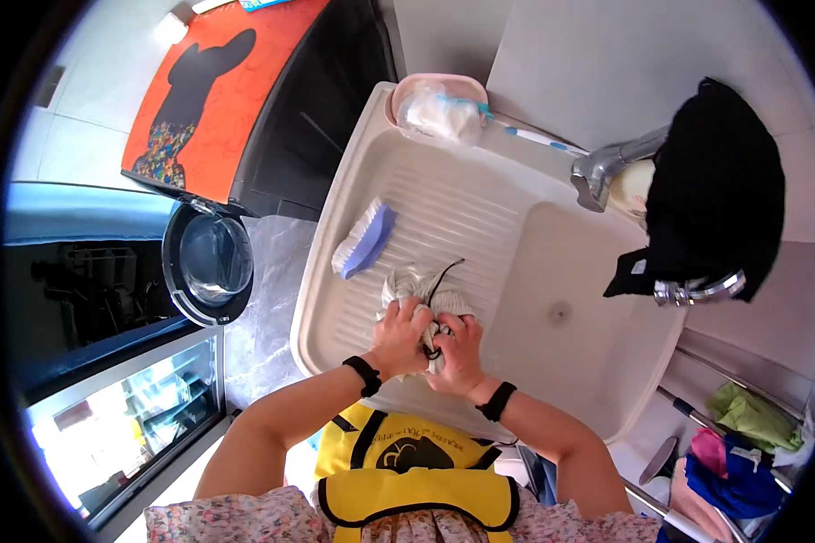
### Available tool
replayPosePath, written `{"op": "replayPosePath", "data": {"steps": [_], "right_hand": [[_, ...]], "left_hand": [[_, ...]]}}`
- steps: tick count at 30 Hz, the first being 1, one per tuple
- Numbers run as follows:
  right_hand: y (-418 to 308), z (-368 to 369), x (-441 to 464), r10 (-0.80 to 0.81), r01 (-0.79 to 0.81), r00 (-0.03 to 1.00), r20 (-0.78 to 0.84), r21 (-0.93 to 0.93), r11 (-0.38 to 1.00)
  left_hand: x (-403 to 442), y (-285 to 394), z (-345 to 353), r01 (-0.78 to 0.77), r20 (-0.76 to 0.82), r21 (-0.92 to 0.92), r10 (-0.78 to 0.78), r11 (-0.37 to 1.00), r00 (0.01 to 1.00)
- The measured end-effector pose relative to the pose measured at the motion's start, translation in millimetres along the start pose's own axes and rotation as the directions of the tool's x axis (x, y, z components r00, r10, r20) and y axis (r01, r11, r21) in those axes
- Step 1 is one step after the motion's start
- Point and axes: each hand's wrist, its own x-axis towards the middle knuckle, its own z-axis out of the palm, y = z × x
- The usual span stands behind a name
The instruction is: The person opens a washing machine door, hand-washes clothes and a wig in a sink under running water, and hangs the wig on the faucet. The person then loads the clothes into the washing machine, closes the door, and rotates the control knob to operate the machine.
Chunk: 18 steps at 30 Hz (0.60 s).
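A bunched light-coloured cloth item (410,282) with a thin black cord lies on the ribbed washboard part of the sink (462,195). My left hand (400,337) is closed on its left side, fingers curled into the fabric. Close beside it, my right hand (459,355) grips the same cloth from the right. Parts of the cloth are hidden under my fingers. Just beyond my left hand rests a scrubbing brush (369,242) with a blue-purple back and white bristles, tilted on its side.
A pink basin (466,86) with a plastic bag stands at the sink's far corner. The faucet (598,176) is at the far right, beside a hanging black garment (720,190). A washing machine door (210,258) hangs open at left. Coloured cloths (738,480) lie lower right.
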Motion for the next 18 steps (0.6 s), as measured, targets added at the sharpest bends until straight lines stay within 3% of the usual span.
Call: {"op": "replayPosePath", "data": {"steps": [4,7,11,14,17,18], "right_hand": [[21.9,-2.3,26.0,-0.028,0.025,0.999,0.028,0.091,0.996],[39.1,-4.3,52.3,-0.027,0.004,0.994,0.102,0.215,0.977],[46.0,-10.2,78.8,-0.01,-0.034,0.989,0.145,0.293,0.955],[39.9,-12.3,79.0,0.099,-0.145,0.98,0.171,0.279,0.949],[36.7,-14.9,75.7,0.234,-0.288,0.948,0.214,0.27,0.919],[33.8,-16.6,75.3,0.279,-0.337,0.932,0.23,0.273,0.901]], "left_hand": [[23.8,-6.5,-6.4,0.04,0.071,-0.056,-0.036,0.998,0.997],[47.4,-22.3,-13.6,-0.063,0.1,-0.172,0.081,0.983,0.992],[65.0,-28.8,-22.6,-0.07,0.209,-0.193,0.111,0.979,0.972],[59.7,-30.3,-21.7,-0.087,0.179,-0.198,0.123,0.976,0.976],[49.2,-21.6,-23.3,-0.014,0.087,-0.263,0.038,0.965,0.995],[45.0,-15.2,-26.8,-0.033,0.026,-0.161,0.038,0.986,0.999]]}}
